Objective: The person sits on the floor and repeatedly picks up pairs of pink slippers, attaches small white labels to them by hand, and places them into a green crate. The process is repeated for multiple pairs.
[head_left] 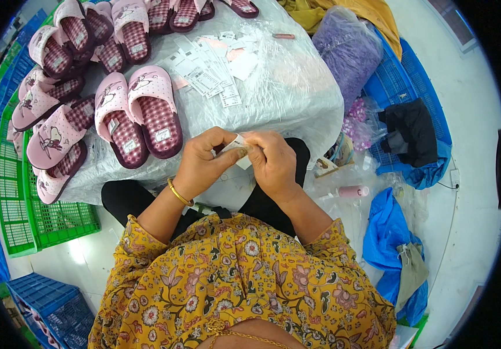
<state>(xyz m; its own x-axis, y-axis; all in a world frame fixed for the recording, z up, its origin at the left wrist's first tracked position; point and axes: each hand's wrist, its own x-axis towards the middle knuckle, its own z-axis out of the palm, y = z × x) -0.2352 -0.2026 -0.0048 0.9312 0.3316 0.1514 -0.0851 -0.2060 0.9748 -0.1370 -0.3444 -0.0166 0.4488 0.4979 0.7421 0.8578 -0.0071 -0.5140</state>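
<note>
In front of my body, both hands come together over the near edge of a plastic-wrapped work surface [303, 110]. A small white paper tag [242, 161] is pinched between them. My left hand [207, 160], with a gold bangle on the wrist, grips the tag's left side. My right hand [272, 163] holds its right side, partly hiding it. Just left of my hands lies a pair of pink slippers [154, 110] with dark checked insoles, soles down. Farther back, several printed white tags [204, 72] are spread out.
More pink slippers [58, 125] are heaped at the left edge and back. Green crates [23, 203] and a blue crate [52, 302] stand at left. At right are a purple bagged bundle [346, 49], a blue basket [404, 75], black cloth [410, 131] and blue plastic [384, 232].
</note>
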